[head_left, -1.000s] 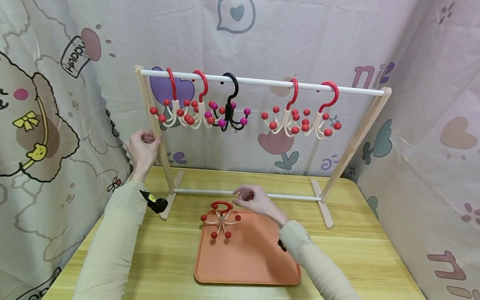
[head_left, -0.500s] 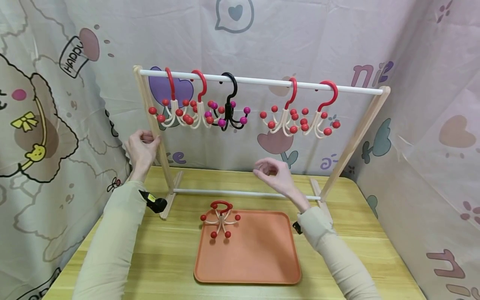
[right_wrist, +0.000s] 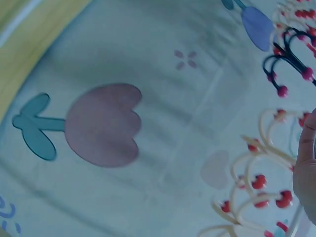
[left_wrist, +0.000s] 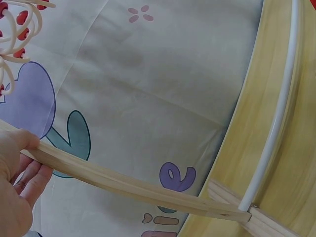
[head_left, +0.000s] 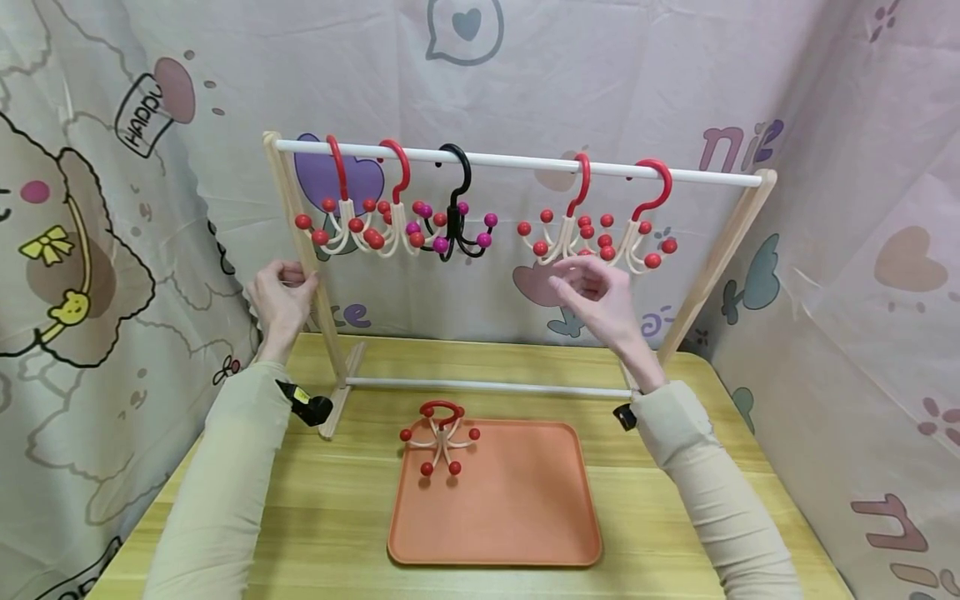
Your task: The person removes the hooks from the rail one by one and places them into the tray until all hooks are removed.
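My left hand (head_left: 281, 300) grips the left wooden post (left_wrist: 123, 182) of a hanging rack, thumb and fingers around it in the left wrist view. My right hand (head_left: 603, 304), fingers loosely curled with nothing between them, is raised just below two red-hooked hangers (head_left: 583, 183) on the right of the white rod (head_left: 517, 162). It overlaps their lower arms in the head view; only its edge shows in the right wrist view. A black hanger with magenta balls (head_left: 454, 221) hangs mid-rod. Left of it hang two more red-hooked hangers (head_left: 346, 208).
An orange tray (head_left: 517, 500) lies on the wooden table (head_left: 337, 517) in front of the rack. Another red-hooked, red-balled hanger (head_left: 442, 442) sits at its back left corner. A lower white bar (head_left: 487, 385) joins the rack's feet. Patterned curtains (head_left: 480, 92) enclose the table.
My right hand has risen from beside the tray's hanger, moving up and right to the hangers on the right of the rod. The left hand has kept its hold on the post.
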Action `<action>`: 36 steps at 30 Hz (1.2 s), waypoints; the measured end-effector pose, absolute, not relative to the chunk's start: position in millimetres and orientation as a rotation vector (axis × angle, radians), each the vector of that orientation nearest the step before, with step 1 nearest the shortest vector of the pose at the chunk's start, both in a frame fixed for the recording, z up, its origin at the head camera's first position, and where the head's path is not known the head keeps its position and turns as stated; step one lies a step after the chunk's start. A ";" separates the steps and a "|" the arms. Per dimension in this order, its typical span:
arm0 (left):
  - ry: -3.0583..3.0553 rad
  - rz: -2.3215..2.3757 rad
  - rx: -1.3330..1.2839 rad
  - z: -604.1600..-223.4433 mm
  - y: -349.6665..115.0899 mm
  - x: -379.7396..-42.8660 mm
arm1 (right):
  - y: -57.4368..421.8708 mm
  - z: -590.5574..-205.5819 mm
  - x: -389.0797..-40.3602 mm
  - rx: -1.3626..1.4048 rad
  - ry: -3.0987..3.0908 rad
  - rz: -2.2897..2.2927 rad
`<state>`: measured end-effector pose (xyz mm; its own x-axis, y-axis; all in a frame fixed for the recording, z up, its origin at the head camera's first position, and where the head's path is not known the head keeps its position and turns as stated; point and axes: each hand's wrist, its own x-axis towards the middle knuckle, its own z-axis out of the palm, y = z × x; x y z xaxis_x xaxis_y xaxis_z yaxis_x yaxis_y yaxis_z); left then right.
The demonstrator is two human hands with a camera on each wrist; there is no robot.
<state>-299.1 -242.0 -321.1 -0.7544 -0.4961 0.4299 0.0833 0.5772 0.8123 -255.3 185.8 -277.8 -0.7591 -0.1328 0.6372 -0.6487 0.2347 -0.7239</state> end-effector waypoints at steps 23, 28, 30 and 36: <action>-2.166 -1.148 0.319 -318.9 -241.5 -298.4 | 235.4 -234.6 -262.6 0.227 -1.738 1.400; -2.170 -1.141 0.325 -319.2 -241.1 -297.5 | 240.6 -233.8 -266.9 0.163 -1.742 1.409; -2.170 -1.143 0.326 -319.5 -241.0 -297.4 | 242.2 -232.9 -268.6 0.149 -1.742 1.424; -2.162 -1.141 0.319 -320.6 -241.0 -297.4 | 245.5 -228.2 -273.2 0.089 -1.796 1.420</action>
<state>-297.4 -241.0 -320.6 -0.7502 -0.4916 0.4421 0.0878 0.5887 0.8036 -273.2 245.5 -228.2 -0.6573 0.4151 0.6290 -0.5164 0.3598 -0.7771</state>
